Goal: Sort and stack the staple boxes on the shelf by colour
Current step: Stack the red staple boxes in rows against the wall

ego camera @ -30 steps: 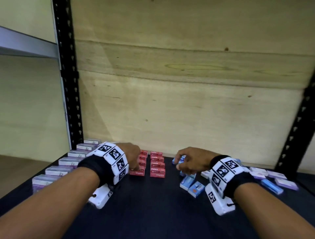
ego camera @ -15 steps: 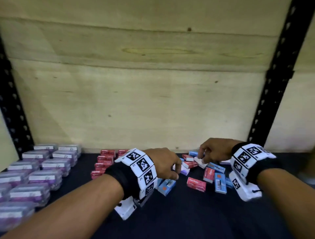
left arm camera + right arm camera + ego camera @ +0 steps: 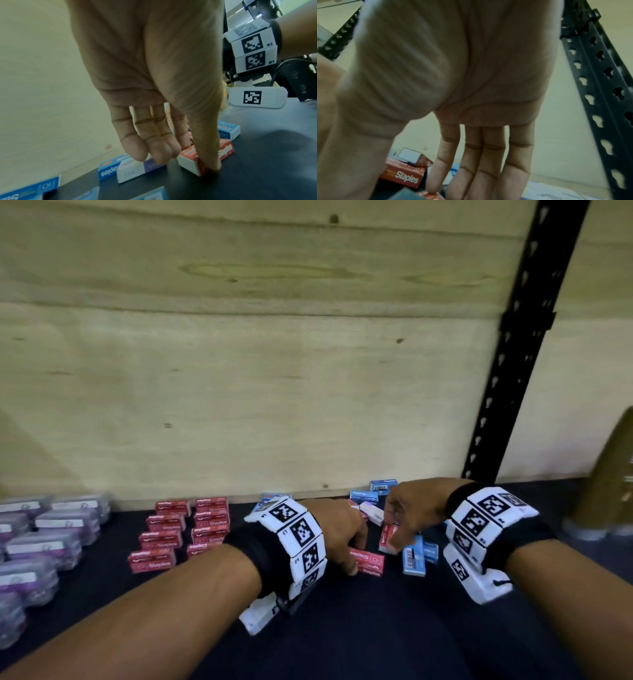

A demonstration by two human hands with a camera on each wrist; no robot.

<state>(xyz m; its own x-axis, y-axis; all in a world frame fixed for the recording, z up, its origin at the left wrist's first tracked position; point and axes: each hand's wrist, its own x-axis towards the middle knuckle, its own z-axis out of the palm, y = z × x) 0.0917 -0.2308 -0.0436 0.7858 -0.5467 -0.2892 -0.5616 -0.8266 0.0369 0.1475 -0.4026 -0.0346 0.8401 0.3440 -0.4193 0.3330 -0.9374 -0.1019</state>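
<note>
My left hand (image 3: pixel 351 559) reaches down to a red staple box (image 3: pixel 370 561) lying flat on the dark shelf (image 3: pixel 342 635); in the left wrist view its thumb (image 3: pixel 208 155) and forefinger pinch that red box (image 3: pixel 226 150). My right hand (image 3: pixel 394 525) pinches a second red box (image 3: pixel 388 539), tipped up on its end. Loose blue boxes (image 3: pixel 414 558) and a white-purple box (image 3: pixel 373 513) lie around both hands. Stacked red boxes (image 3: pixel 178 532) stand in two rows to the left, purple boxes (image 3: pixel 51 539) further left.
A plywood back wall (image 3: pixel 274 388) closes the shelf behind the boxes. A black perforated upright (image 3: pixel 513 371) stands at the right. A brownish cone-shaped object (image 3: pixel 609 474) sits at the far right edge. More blue boxes (image 3: pixel 380 489) lie against the wall.
The view has swung right. Both hands moved right, away from the red stacks into the mixed pile, and each has taken hold of a red box.
</note>
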